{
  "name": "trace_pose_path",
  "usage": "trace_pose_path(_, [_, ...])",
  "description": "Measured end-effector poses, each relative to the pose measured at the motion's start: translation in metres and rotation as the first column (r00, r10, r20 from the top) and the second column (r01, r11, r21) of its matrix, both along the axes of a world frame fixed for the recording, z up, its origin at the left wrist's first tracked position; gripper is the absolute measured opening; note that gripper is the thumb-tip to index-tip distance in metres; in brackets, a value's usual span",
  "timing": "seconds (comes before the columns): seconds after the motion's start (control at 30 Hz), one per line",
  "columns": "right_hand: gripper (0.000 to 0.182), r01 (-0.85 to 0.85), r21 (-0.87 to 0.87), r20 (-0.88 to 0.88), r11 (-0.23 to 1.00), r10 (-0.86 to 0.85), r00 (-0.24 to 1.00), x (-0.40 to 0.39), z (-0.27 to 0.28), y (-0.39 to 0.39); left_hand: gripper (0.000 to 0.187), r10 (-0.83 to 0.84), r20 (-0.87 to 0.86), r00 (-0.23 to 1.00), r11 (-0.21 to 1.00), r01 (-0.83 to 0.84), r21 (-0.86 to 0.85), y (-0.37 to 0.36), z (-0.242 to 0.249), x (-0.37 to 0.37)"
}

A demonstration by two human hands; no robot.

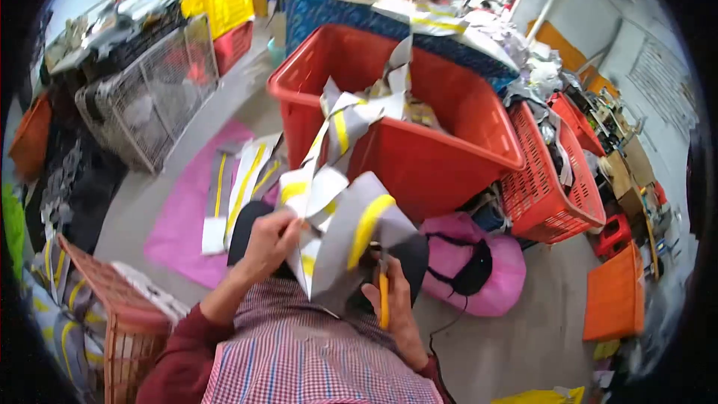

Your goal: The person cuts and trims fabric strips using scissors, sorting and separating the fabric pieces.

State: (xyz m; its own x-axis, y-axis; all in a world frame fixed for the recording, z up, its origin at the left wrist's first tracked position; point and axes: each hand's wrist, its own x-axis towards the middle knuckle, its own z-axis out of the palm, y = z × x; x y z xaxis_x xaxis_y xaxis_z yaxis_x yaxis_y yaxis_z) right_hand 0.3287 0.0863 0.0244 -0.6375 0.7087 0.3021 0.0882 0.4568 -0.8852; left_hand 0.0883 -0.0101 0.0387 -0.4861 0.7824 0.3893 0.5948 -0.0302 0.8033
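Note:
Grey fabric pieces with yellow stripes (346, 243) lie over the lap, and a string of them runs up over the rim of a large red bin (441, 172). My left hand (271, 243) pinches the edge of a white and grey piece. In my right hand (395, 303) are scissors with orange handles (384, 301), held upright against the grey fabric; their blades are partly hidden by it. More striped strips (241, 191) lie on a pink sheet (183, 217) at the left.
A red basket (550, 194) and a pink bag (497, 277) stand to the right, with an orange bin (615, 295) beyond. A pinkish basket (123, 318) is near my left arm. Two people sit at the far tables.

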Motion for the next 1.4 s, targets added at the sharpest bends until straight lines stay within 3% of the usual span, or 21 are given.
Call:
trace_pose_path(0.07, [0.060, 0.006, 0.131, 0.260, 0.991, -0.040, 0.965, 0.003, 0.002, -0.014, 0.025, -0.006, 0.099, 0.995, 0.996, -0.003, 0.084, 0.000, -0.015, -0.022])
trace_pose_path(0.17, [0.062, -0.026, 0.002, 0.495, 1.000, 0.021, 0.868, 0.023, -0.007, -0.025, 0.026, 0.094, 0.417, 0.904, 0.981, -0.156, 0.115, -0.008, -0.038, -0.060])
trace_pose_path(0.23, [0.062, -0.050, -0.073, 0.619, 0.996, 0.084, 0.781, 0.034, -0.009, -0.027, 0.027, 0.058, 0.616, 0.786, 0.940, -0.250, 0.230, -0.008, -0.047, -0.083])
trace_pose_path(0.27, [0.062, -0.049, -0.081, 0.625, 0.996, 0.089, 0.775, 0.037, -0.009, -0.027, 0.028, -0.076, 0.779, 0.622, 0.938, -0.220, 0.267, -0.012, -0.049, -0.089])
trace_pose_path(0.33, [0.063, -0.068, -0.040, 0.715, 0.997, 0.076, 0.695, 0.041, -0.006, -0.024, 0.027, -0.157, 0.752, 0.641, 0.900, -0.221, 0.376, -0.004, -0.071, -0.102])
trace_pose_path(0.4, [0.061, -0.068, -0.024, 0.742, 0.997, 0.064, 0.668, 0.040, 0.003, -0.020, 0.027, -0.150, 0.774, 0.615, 0.904, -0.232, 0.359, 0.005, -0.092, -0.101])
trace_pose_path(0.47, [0.064, -0.003, 0.007, 0.840, 1.000, -0.004, 0.542, 0.040, 0.011, -0.014, 0.029, -0.113, 0.787, 0.607, 0.904, -0.266, 0.335, 0.012, -0.111, -0.100])
trace_pose_path(0.57, [0.061, 0.000, 0.100, 0.847, 0.995, -0.086, 0.524, 0.048, 0.008, -0.004, 0.027, -0.094, 0.825, 0.558, 0.914, -0.281, 0.294, 0.014, -0.123, -0.109])
trace_pose_path(0.63, [0.057, 0.001, 0.137, 0.871, 0.991, -0.121, 0.476, 0.047, 0.014, 0.000, 0.025, -0.266, 0.853, 0.449, 0.816, -0.366, 0.447, 0.016, -0.119, -0.118])
trace_pose_path(0.67, [0.057, 0.000, 0.128, 0.876, 0.992, -0.113, 0.468, 0.044, 0.019, 0.002, 0.023, -0.268, 0.907, 0.324, 0.791, -0.463, 0.399, 0.015, -0.118, -0.124])
trace_pose_path(0.73, [0.056, 0.026, 0.029, 0.892, 0.999, -0.038, 0.451, 0.036, 0.026, 0.006, 0.024, -0.283, 0.895, 0.345, 0.772, -0.471, 0.427, 0.016, -0.121, -0.138])
trace_pose_path(0.8, [0.055, 0.022, 0.063, 0.856, 0.998, -0.065, 0.513, 0.030, 0.015, 0.009, 0.022, -0.252, 0.904, 0.344, 0.802, -0.449, 0.395, 0.020, -0.125, -0.133])
trace_pose_path(0.9, [0.051, 0.103, -0.063, 0.597, 0.993, -0.046, 0.801, 0.011, 0.002, 0.013, 0.017, 0.060, 0.908, 0.415, 0.980, -0.198, 0.026, 0.026, -0.154, -0.117])
trace_pose_path(0.93, [0.051, 0.107, -0.070, 0.596, 0.992, -0.044, 0.802, 0.005, -0.001, 0.011, 0.012, 0.038, 0.935, 0.352, 0.994, -0.106, 0.000, 0.028, -0.157, -0.111])
trace_pose_path(1.0, [0.051, 0.079, -0.113, 0.431, 0.990, -0.022, 0.902, -0.008, -0.005, 0.011, 0.023, 0.209, 0.943, 0.259, 0.977, -0.087, -0.193, 0.037, -0.153, -0.096])
trace_pose_path(1.03, [0.052, 0.082, -0.163, 0.469, 0.983, 0.004, 0.883, -0.013, -0.001, 0.011, 0.037, 0.270, 0.904, 0.330, 0.963, -0.118, -0.244, 0.040, -0.164, -0.099])
trace_pose_path(1.07, [0.052, 0.082, -0.164, 0.466, 0.983, 0.004, 0.885, -0.016, -0.001, 0.011, 0.037, 0.270, 0.903, 0.334, 0.963, -0.118, -0.244, 0.043, -0.164, -0.101])
trace_pose_path(1.13, [0.051, 0.110, -0.228, 0.468, 0.967, 0.009, 0.884, -0.018, -0.002, 0.011, 0.040, 0.235, 0.601, 0.764, 0.972, -0.203, -0.121, 0.052, -0.145, -0.104])
trace_pose_path(1.23, [0.051, 0.096, -0.216, 0.479, 0.972, 0.020, 0.877, -0.018, -0.012, 0.011, 0.039, 0.117, 0.411, 0.904, 0.991, -0.130, 0.005, 0.090, -0.110, -0.124])
trace_pose_path(1.37, [0.051, 0.043, -0.234, 0.454, 0.971, 0.070, 0.888, -0.024, -0.024, 0.004, 0.042, 0.154, 0.059, 0.986, 0.983, -0.159, 0.095, 0.184, -0.078, -0.150])
trace_pose_path(1.4, [0.051, 0.043, -0.235, 0.448, 0.971, 0.069, 0.891, -0.027, -0.023, 0.001, 0.043, 0.238, -0.101, 0.966, 0.951, -0.210, 0.228, 0.208, -0.081, -0.156])
